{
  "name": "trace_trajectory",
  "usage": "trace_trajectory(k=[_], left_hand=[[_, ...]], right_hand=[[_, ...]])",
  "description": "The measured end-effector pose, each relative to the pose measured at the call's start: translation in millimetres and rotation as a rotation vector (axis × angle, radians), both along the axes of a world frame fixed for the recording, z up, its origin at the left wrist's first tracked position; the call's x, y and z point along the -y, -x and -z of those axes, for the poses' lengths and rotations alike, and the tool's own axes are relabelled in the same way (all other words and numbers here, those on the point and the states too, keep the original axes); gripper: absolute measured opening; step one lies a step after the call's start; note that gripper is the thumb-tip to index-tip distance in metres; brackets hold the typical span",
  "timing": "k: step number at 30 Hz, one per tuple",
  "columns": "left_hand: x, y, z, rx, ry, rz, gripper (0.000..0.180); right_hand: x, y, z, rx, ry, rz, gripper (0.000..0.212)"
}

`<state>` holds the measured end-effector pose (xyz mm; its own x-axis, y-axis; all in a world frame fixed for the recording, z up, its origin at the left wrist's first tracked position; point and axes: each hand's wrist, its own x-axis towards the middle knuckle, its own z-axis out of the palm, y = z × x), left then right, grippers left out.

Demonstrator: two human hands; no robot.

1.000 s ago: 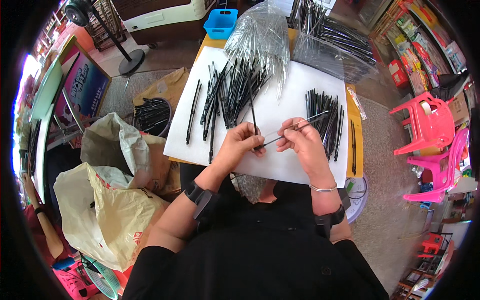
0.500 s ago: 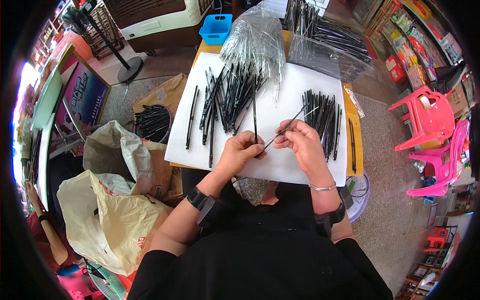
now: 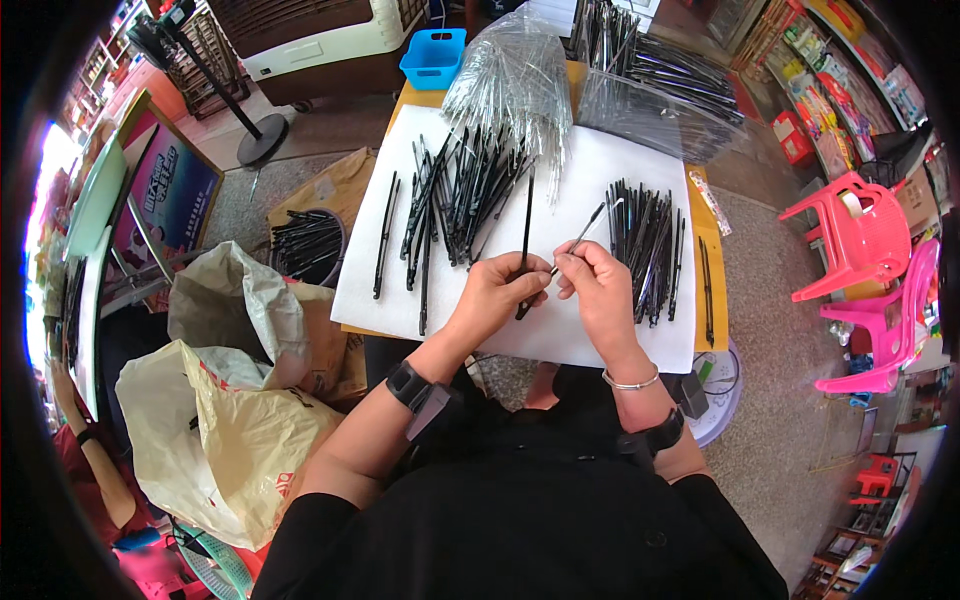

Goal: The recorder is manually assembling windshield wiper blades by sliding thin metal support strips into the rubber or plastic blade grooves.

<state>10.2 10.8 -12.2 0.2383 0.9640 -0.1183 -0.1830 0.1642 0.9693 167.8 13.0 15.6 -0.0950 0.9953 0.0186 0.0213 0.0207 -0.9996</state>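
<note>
While fingers (image 3: 527, 287) hold rods (image 3: 527, 218), dark bundles (image 3: 648, 250) flank them.

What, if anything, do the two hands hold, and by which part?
The left hand holds a black rod toward its lower end; the right hand pinches a thin dark rod toward the lower end of what shows.
</note>
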Motion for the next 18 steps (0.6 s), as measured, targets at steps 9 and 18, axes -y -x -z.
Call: trace_trajectory(k=[9, 18], left_hand=[[1, -4, 9, -0.007, -0.022, -0.047, 0.012], [0, -10, 16, -0.043, -0.086, -0.151, 0.011]], right_hand=[[-1, 7, 7, 0.083, -0.062, 0.027, 0.021], [-12, 21, 20, 0.385, -0.209, 0.102, 0.023]])
